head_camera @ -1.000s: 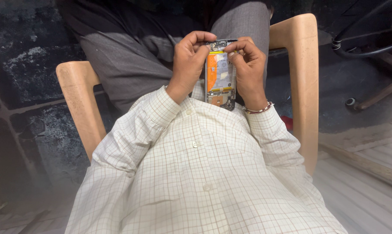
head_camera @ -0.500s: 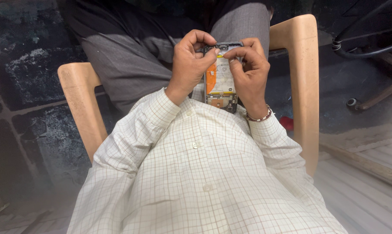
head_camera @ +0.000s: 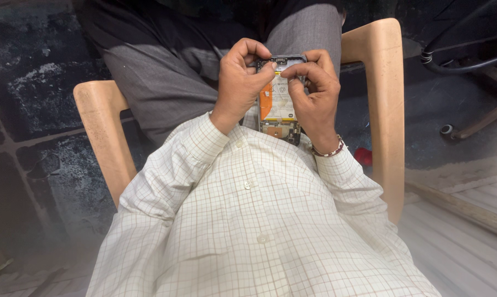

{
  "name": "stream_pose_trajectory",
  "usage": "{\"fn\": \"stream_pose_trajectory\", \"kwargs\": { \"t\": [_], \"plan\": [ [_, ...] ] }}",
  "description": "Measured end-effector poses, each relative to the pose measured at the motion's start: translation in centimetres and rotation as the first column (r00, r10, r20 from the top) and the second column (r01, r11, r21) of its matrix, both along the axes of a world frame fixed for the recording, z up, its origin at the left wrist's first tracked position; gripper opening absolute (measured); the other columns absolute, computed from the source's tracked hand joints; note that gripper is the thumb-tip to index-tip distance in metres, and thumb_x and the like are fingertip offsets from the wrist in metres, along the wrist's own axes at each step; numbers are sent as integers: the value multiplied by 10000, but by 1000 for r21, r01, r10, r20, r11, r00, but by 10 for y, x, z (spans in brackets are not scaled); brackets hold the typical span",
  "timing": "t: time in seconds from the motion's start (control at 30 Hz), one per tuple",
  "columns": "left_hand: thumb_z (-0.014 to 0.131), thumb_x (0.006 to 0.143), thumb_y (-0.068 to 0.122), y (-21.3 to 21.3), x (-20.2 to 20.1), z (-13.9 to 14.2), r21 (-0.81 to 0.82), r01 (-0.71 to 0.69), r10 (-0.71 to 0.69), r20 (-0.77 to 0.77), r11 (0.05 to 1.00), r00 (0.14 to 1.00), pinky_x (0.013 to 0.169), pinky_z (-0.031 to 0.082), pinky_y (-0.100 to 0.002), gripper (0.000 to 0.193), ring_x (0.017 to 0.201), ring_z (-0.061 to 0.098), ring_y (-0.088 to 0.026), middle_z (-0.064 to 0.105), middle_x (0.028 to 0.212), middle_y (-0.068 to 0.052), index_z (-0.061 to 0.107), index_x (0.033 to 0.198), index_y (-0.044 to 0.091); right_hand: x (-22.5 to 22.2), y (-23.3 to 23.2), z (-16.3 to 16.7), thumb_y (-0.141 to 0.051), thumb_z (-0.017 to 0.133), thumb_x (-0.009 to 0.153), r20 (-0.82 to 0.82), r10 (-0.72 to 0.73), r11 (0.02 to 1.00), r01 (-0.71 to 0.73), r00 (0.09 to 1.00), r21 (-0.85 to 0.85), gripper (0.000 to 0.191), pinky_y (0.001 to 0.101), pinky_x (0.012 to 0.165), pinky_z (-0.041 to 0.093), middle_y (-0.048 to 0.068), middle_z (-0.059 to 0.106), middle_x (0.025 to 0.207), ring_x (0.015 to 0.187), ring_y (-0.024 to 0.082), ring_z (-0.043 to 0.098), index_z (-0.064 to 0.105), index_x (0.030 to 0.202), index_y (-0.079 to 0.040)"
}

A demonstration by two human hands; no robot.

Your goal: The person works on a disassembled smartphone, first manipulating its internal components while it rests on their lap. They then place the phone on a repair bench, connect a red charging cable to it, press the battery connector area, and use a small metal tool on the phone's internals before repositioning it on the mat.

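An opened mobile phone [head_camera: 278, 104] with its back cover off shows a white and orange battery and a circuit board at its lower end. I hold it upright above my lap. My left hand [head_camera: 242, 82] grips its left edge, thumb pressed near the top. My right hand [head_camera: 314, 91] grips the right edge, with its fingertips curled over the upper part of the battery. A beaded bracelet [head_camera: 328, 151] circles my right wrist.
I sit in a chair with pale wooden armrests, one on the left [head_camera: 102, 129] and one on the right [head_camera: 379, 93]. Dark stained floor [head_camera: 34, 110] lies left, black cables [head_camera: 463, 49] upper right, a small red object [head_camera: 363, 156] beside the right armrest.
Both thumbs have shifted toward the top of the phone; the fingertips of the two hands have drawn closer together over the battery's upper edge. The phone stays in the same place.
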State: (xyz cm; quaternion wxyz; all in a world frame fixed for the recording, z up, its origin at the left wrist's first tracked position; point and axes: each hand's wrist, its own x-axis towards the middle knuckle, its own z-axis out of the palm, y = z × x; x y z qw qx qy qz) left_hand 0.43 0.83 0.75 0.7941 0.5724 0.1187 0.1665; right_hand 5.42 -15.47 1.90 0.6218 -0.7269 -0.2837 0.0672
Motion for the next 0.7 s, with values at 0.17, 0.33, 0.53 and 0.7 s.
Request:
{"fn": "stream_pose_trajectory", "kwargs": {
  "t": [0.17, 0.33, 0.53, 0.7],
  "plan": [
    [674, 915, -78, 0, 0, 1, 36, -21, 21, -16, 999, 1000, 703, 617, -198, 166, 821, 676, -59, 649, 971, -65, 593, 1030, 11, 0, 1, 0, 101, 632, 968, -40, 15, 1000, -14, 999, 20, 138, 159, 630, 425, 26, 513, 1169, 814, 7, 516, 729, 1016, 16],
    [673, 910, -86, -1, 2, 1, 48, -46, 47, -6, 998, 999, 680, 588, -190, 163, 806, 638, -47, 640, 970, -62, 601, 1022, 7, 1, 2, 0, 100, 632, 961, -22, 9, 1000, -9, 1000, 3, 143, 158, 631, 430, 27, 519, 1163, 818, 9, 516, 736, 1011, 15],
    [664, 906, -85, -1, 2, 2, 36, -50, 51, -23, 998, 998, 662, 582, -186, 158, 794, 640, -47, 642, 967, -62, 598, 1020, 3, 1, 2, -1, 102, 627, 958, -34, 16, 1000, -15, 999, 9, 150, 160, 650, 435, 30, 533, 1164, 828, 11, 517, 737, 1015, 17],
    [653, 928, -76, -1, 2, 1, -20, -27, 27, 8, 999, 1000, 690, 599, -201, 150, 823, 648, -60, 637, 995, -77, 593, 1051, -15, 3, 2, -4, 103, 596, 952, -51, 12, 999, -10, 999, 38, 180, 173, 658, 436, 21, 541, 1159, 816, 17, 509, 734, 1026, 12]
  ]
}}
